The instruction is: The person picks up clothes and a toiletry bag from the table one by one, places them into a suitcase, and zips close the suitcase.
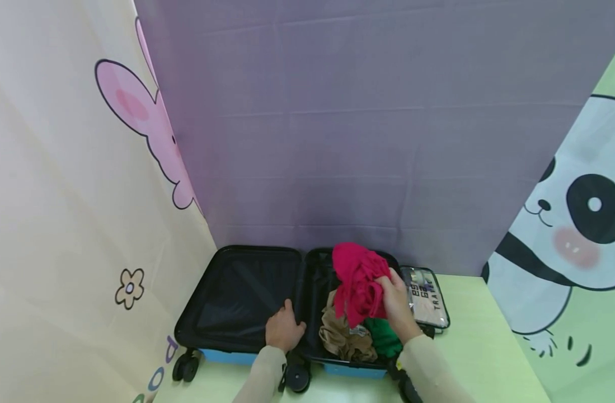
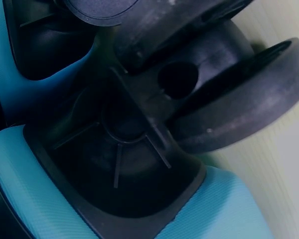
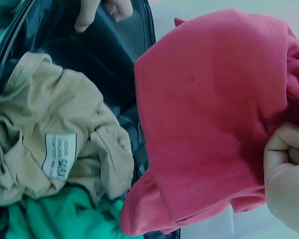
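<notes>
My right hand [image 1: 395,299] grips a bunched red garment [image 1: 360,280] and holds it up over the right half of an opened suitcase [image 1: 314,268]. In the right wrist view the red cloth [image 3: 214,109] hangs in broad folds from the curled fingers. Below it in that half lie a crumpled tan garment [image 3: 65,109] with a white label and a green garment [image 3: 65,214]. My left hand [image 1: 285,329] rests at the inner edge of the left half [image 1: 242,302], beside the hinge side, index finger extended and thumb apart.
A clear-fronted travel pouch [image 1: 428,296] with black trim lies against the suitcase's right side. Black wheels [image 1: 298,376] stick out toward me along the near edge, on a pale wooden table [image 1: 488,336]. A grey-purple cloth backdrop [image 1: 337,140] rises directly behind.
</notes>
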Available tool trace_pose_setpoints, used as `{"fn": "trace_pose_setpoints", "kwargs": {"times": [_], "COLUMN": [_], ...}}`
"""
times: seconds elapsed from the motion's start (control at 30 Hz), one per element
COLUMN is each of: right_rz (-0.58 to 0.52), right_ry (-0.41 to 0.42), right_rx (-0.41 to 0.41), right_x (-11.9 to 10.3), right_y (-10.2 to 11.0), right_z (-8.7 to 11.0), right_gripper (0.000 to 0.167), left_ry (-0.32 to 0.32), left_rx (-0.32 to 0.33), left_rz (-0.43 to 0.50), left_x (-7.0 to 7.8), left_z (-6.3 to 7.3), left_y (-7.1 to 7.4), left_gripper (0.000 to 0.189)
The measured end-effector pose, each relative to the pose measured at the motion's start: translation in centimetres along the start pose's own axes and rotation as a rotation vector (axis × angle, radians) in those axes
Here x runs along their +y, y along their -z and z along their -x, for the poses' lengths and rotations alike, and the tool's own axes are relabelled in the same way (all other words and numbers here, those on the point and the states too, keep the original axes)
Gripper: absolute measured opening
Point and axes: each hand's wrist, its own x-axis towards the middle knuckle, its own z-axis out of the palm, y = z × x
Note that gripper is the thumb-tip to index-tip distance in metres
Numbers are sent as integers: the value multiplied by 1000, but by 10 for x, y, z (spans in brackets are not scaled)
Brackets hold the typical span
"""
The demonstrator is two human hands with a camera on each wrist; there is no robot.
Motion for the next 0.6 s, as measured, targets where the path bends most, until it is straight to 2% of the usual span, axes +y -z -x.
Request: {"fn": "trace_pose_setpoints", "kwargs": {"times": [0.23, 0.4, 0.6], "right_rz": [-236, -315, -392], "right_ry": [-14, -18, -61], "right_rx": [-71, -118, -151], "right_x": [1, 2, 1], "right_y": [-18, -31, -44], "right_z": [3, 5, 5], "right_gripper": [30, 35, 47], "left_ry": [-2, -6, -8], "left_rx": [5, 11, 11], "left_rz": [-3, -8, -14], "left_x": [0, -1, -1], "left_z": [0, 0, -1], "left_y": [0, -1, -2], "left_gripper": [63, 62, 60]}}
